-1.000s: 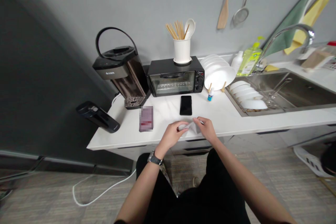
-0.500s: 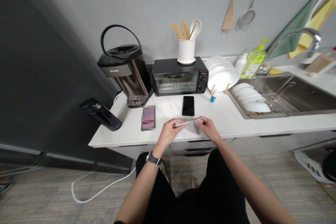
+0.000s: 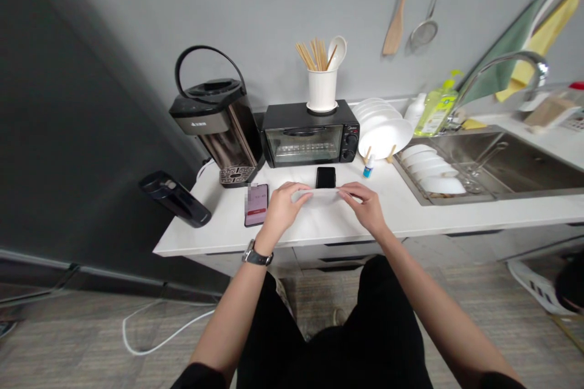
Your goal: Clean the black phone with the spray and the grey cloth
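Note:
Between my two hands a thin white sheet (image 3: 325,193) is held stretched out, nearly edge-on; whether it is paper or cloth I cannot tell. My left hand (image 3: 283,205) pinches its left end, and my right hand (image 3: 365,205) pinches its right end. Just beyond the sheet a black phone (image 3: 325,177) lies face up on the white counter (image 3: 219,228), its near part hidden. Left of my left hand is a second phone (image 3: 257,206) with a lit pinkish screen. A small white bottle with a blue label (image 3: 368,166) stands to the right of the black phone.
A water dispenser (image 3: 219,127) and a toaster oven (image 3: 310,134) stand at the back. A dark flask (image 3: 176,199) is at the left. White plates (image 3: 387,137) sit in a rack beside the sink (image 3: 538,164), which holds several bowls (image 3: 433,170).
Both hands have moved forward and apart, drawing the sheet straighter. It now covers the near part of the black phone. The view has shifted slightly.

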A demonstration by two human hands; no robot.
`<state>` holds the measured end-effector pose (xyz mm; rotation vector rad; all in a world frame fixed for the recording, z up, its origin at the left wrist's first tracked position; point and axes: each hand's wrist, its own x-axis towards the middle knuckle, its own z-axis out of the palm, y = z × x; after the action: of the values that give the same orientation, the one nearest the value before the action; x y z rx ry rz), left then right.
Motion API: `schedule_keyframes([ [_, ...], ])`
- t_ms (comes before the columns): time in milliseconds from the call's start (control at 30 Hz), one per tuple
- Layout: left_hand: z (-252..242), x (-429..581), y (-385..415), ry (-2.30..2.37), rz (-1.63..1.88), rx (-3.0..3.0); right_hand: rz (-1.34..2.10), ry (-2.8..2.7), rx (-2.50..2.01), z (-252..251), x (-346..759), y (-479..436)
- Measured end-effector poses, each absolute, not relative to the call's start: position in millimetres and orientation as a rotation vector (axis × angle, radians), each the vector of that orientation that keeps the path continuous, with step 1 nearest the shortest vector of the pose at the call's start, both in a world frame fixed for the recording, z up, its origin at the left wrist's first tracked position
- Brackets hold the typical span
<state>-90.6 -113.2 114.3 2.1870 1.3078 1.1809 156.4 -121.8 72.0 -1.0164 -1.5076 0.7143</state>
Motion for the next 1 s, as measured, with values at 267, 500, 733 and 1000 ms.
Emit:
schedule_keyframes([
  [267, 42.0, -97.6, -176.2, 1.282, 0.867, 2.234, 0.754, -1.704, -1.142, 5.5, 171.2, -180.2],
  [500, 31.5, -97.8, -167.7, 1.398, 0.911, 2.167, 0.674, -1.63, -1.298, -5.7, 165.9, -171.9],
  [733, 32.7, -89.8, -118.9, 1.604, 0.733, 2.167, 0.558, -1.659, -1.498, -12.0, 160.1, -123.3],
  [1000, 21.9, -86.7, -101.6, 1.63, 0.769, 2.145, 0.474, -1.658, -1.601, -21.0, 157.2, -109.4],
])
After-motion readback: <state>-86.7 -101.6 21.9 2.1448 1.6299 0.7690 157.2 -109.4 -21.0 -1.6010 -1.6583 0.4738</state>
